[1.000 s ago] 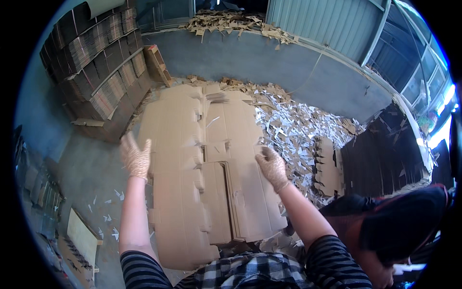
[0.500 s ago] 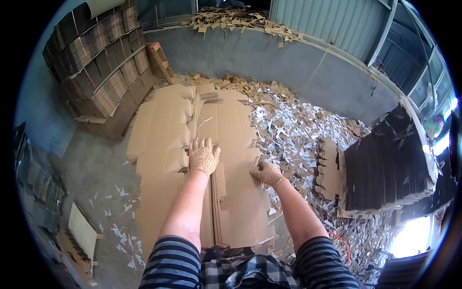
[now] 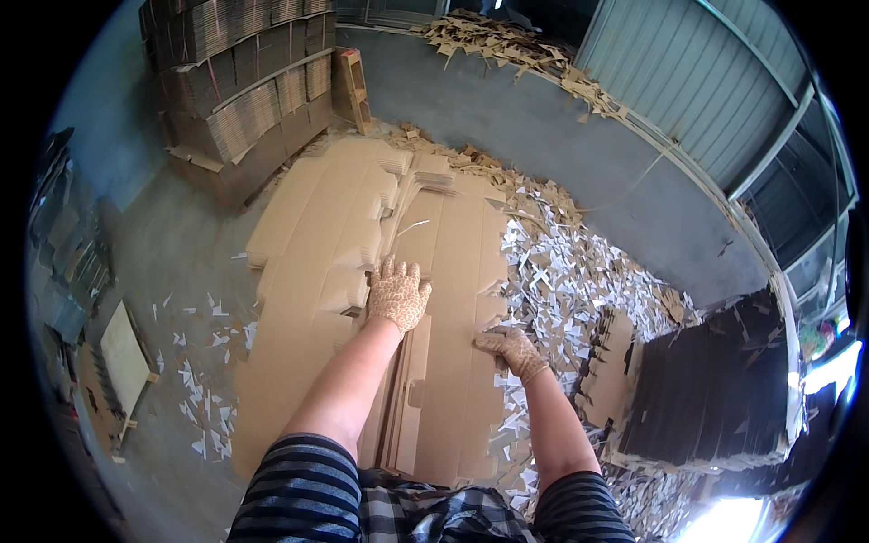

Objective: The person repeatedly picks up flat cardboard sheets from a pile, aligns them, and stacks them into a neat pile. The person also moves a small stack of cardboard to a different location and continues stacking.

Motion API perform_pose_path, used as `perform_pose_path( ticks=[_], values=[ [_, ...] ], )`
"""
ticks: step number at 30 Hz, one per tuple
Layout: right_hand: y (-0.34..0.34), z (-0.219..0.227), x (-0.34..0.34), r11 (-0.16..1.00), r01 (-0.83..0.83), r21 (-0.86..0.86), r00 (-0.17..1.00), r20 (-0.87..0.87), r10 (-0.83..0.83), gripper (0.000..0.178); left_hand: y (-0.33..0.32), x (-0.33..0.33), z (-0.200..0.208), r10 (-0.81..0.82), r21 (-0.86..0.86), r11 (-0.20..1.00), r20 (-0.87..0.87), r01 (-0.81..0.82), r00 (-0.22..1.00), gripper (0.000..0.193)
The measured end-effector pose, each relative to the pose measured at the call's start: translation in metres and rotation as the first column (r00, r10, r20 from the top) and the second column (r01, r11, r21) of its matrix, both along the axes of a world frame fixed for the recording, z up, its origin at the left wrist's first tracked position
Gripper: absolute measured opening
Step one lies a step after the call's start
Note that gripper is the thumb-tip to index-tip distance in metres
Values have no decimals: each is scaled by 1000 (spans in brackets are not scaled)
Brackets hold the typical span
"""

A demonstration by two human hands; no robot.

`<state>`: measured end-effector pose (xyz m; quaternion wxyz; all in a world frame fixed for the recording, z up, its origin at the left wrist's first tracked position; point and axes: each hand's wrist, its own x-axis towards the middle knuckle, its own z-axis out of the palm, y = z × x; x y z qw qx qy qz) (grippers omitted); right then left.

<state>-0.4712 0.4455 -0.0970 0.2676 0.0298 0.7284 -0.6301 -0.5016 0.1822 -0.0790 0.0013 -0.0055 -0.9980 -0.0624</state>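
Two stacks of flat brown die-cut cardboard box blanks lie side by side before me, the left stack [image 3: 308,217] and the right stack [image 3: 457,240]. Both my hands wear tan patterned gloves. Palm down, my left hand [image 3: 398,297] rests across the inner edge of the right stack, its fingers spread and holding nothing. At that stack's outer edge, my right hand [image 3: 514,351] is closed on the rim of a cardboard blank, its fingers bent and partly hidden. A small pale scrap [image 3: 414,226] lies on top, beyond my left hand.
White and brown cardboard offcuts [image 3: 579,281] cover the floor to the right. Bundled cardboard [image 3: 244,100] is piled high at the far left, beside a wooden pallet [image 3: 355,90]. A dark stack of sheets [image 3: 715,389] stands at the right. A low grey wall [image 3: 507,118] runs behind.
The whole view has turned, so the surroundings sit at a different tilt. My hands stay at about the same places on the right stack, the left flat, the right at the edge.
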Motion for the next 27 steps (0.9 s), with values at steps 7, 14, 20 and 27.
perform_pose_path(
  ticks=[7,14,20,27],
  values=[
    [-37,86,6,910,-62,410,955,-240,173,36,0,0,-6,22,13,1000,-67,-21,998,55],
    [-59,108,1,846,-88,526,925,-272,265,38,-3,-4,-13,10,18,1000,-102,-8,995,53],
    [15,-26,7,999,10,40,986,-169,-3,45,-2,-5,-10,28,-14,999,-50,-29,998,53],
    [2,10,13,986,97,136,984,-163,-74,42,-2,-5,-11,30,-1,1000,-92,-30,995,51]
  ],
)
